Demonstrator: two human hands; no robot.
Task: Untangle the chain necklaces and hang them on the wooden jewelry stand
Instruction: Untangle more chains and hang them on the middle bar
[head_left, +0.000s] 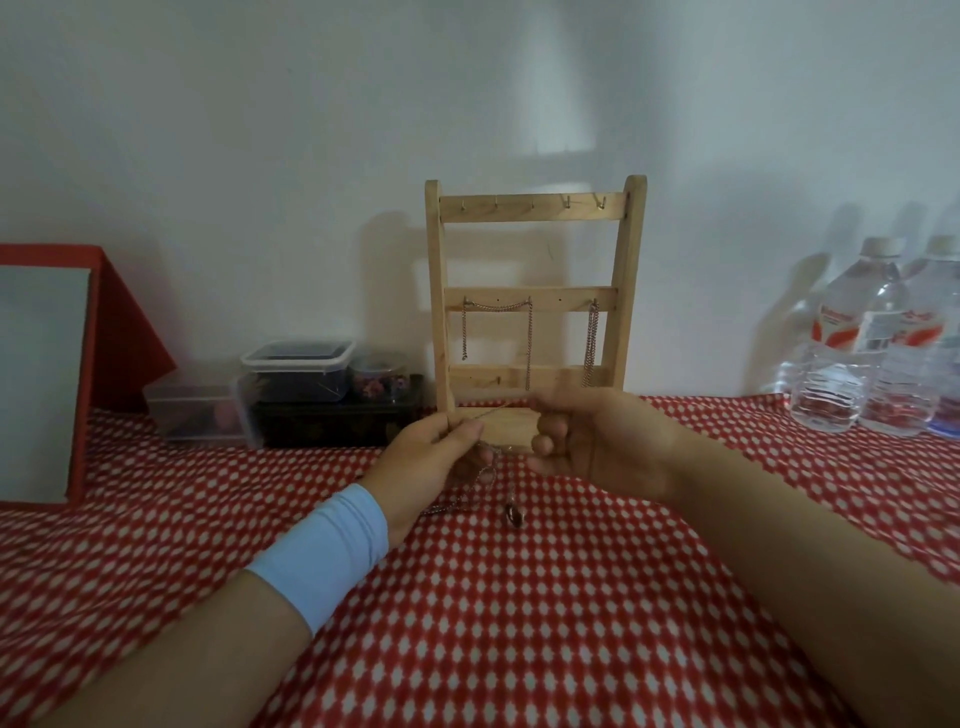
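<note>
The wooden jewelry stand (535, 291) stands upright against the wall, with hooks on its rails. Two chain necklaces hang from the middle rail: one (497, 322) draped across two hooks on the left, one (591, 338) on the right hook. My left hand (434, 462) and my right hand (597, 441) pinch a thin chain (501, 410) stretched between them just in front of the stand's base. Below my left hand dangles a tangled clump of chain (480, 486) with a dark pendant (514, 514) just above the cloth.
A red-and-white patterned cloth (519, 623) covers the table. Clear plastic boxes (298, 371) and a small jar (379, 376) sit left of the stand. A red-framed board (47, 374) leans at far left. Water bottles (878, 338) stand at far right.
</note>
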